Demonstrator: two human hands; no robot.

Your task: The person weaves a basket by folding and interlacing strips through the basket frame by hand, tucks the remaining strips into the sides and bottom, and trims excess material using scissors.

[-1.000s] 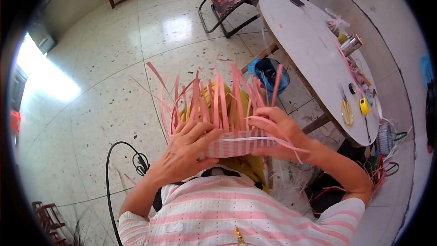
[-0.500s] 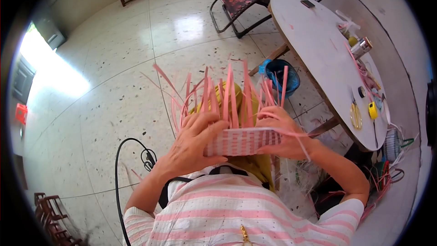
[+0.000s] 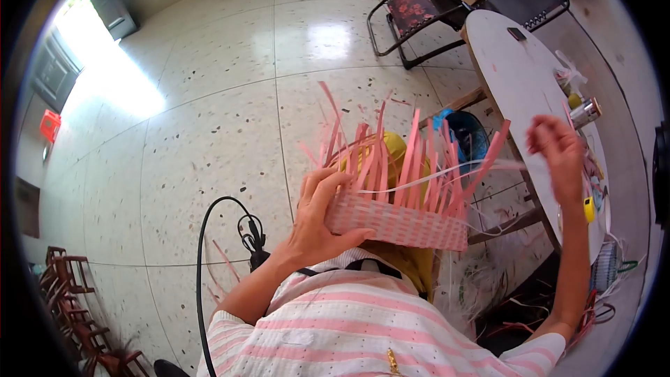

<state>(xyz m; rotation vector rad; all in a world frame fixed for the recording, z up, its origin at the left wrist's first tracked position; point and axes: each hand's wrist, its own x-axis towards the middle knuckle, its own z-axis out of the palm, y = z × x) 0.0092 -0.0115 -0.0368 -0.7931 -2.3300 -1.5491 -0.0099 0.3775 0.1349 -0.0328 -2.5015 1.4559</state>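
Observation:
A pink and white woven basket (image 3: 401, 225) lies across my lap, with long pink strips (image 3: 415, 160) standing up from its upper edge. Gripping its left end is my left hand (image 3: 319, 218), thumb in front and fingers behind. My right hand (image 3: 556, 145) is raised off the basket to the right, in front of the table edge, and is blurred. A thin white strip (image 3: 447, 169) runs from the basket's upper edge toward my right hand; whether the fingers hold it is unclear.
On the right stands a white oval table (image 3: 513, 63) with a phone (image 3: 516, 33), a metal can (image 3: 585, 113) and a yellow tape measure (image 3: 590, 209). A blue-lined bin (image 3: 466, 136) is beside it. A folding chair (image 3: 426, 10) stands behind; a black cable (image 3: 202, 258) lies left.
My right hand has let go of the basket's right end and moved up and right. The white strip now stretches out to the right. The view has turned, shifting the scene rightward.

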